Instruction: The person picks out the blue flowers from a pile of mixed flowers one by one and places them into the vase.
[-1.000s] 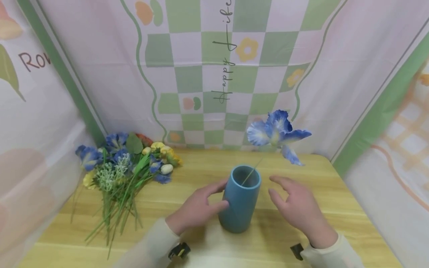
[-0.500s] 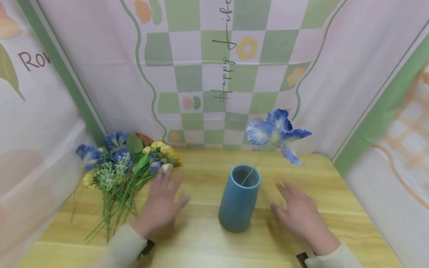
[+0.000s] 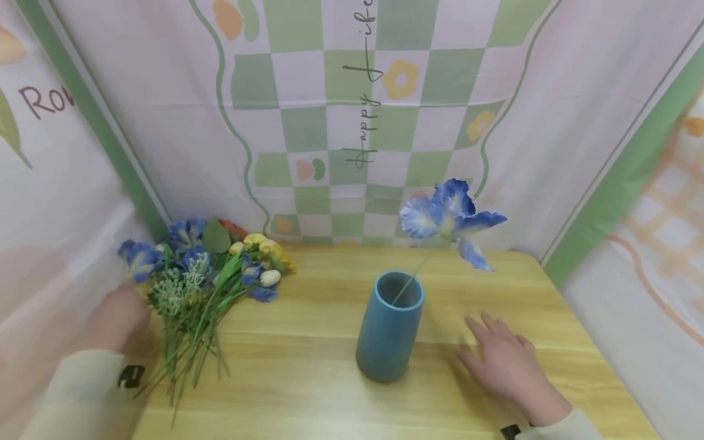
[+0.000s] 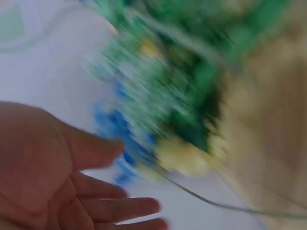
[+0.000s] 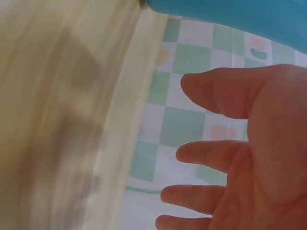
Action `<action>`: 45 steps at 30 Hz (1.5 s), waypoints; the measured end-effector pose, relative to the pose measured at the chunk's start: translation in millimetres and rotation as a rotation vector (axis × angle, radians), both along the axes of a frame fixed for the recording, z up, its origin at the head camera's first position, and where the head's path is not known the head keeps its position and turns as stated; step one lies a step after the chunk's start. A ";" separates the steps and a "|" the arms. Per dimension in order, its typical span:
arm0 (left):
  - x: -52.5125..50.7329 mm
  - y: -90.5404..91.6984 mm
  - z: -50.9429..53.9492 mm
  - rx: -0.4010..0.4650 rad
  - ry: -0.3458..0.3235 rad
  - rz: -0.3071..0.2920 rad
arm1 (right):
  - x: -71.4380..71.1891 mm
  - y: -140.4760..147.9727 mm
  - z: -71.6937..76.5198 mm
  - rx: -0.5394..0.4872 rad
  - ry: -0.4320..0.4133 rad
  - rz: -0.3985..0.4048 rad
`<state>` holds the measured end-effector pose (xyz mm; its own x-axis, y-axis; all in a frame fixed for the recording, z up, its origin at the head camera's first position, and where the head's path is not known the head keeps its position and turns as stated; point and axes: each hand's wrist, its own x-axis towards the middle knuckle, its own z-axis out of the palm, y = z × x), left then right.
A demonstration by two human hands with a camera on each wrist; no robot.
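Note:
A blue vase stands upright near the middle of the table, with one blue artificial iris leaning to the right out of its mouth. At the left lies a heap of artificial flowers: blue irises, yellow blooms, pale green sprigs and long green stems. My left hand is at the heap's left side, and its fingertips are hidden in the head view. In the blurred left wrist view, the fingers extend beside a blue bloom and hold nothing. My right hand hovers to the vase's right, fingers spread and holding nothing.
The wooden table is bordered by a patterned cloth backdrop behind and cloth panels on both sides. A white bud marks the heap's right edge.
My left hand has let go of the vase and swept left across to the far side of the flower heap. My right hand has drawn slightly back and right.

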<state>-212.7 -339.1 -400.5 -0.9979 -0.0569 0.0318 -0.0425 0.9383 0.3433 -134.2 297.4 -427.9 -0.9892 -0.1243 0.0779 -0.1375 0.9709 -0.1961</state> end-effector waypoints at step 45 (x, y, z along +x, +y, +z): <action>10.9 44.7 40.1 1.181 0.168 0.008 | 8.3 -11.4 5.6 -0.101 0.078 0.035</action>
